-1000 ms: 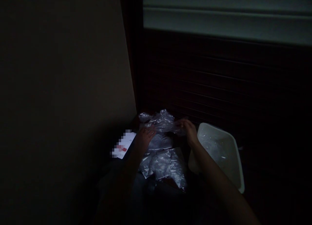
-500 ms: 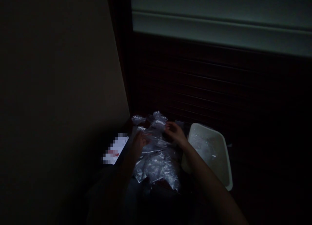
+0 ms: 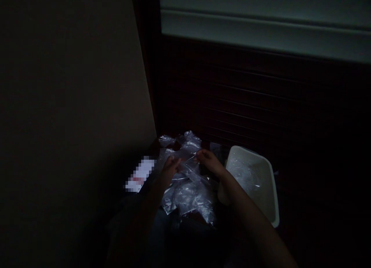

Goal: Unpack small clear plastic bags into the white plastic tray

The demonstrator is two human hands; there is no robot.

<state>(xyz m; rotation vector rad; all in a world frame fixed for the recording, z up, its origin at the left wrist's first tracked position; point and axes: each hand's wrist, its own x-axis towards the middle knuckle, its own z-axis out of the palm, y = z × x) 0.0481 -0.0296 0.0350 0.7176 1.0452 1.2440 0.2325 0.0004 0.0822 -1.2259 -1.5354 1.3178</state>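
Observe your right hand [image 3: 210, 161]: its fingertips are drawn together on the edge of a clear plastic bag [image 3: 188, 158], in a pinch grasp; your left hand [image 3: 170, 168] has its fingers bent at the opposite side of the same bag, but you cannot tell in this dim light whether they are closed on it or only touching it; the bag lies between your two sets of fingers, with its film spread across the gap and bright creases running towards the right fingertips

Below your fingers, nearer to your body, locate the pile of clear bags [image 3: 187, 198], crumpled and overlapping; beyond your fingers, locate the bunched bag [image 3: 191, 139] and, to its left, the small bag [image 3: 166, 140]; to the right of your right fingers stands the white tub [image 3: 273, 179], open at the top, with clear plastic [image 3: 246, 177] inside it; your right forearm passes in front of its near side; to the left of your left fingers lies a lit rectangular item [image 3: 142, 173], its face pixelated; farther beyond your fingers rises the dark slatted panel [image 3: 246, 90], with the plain wall [image 3: 87, 86] to the left
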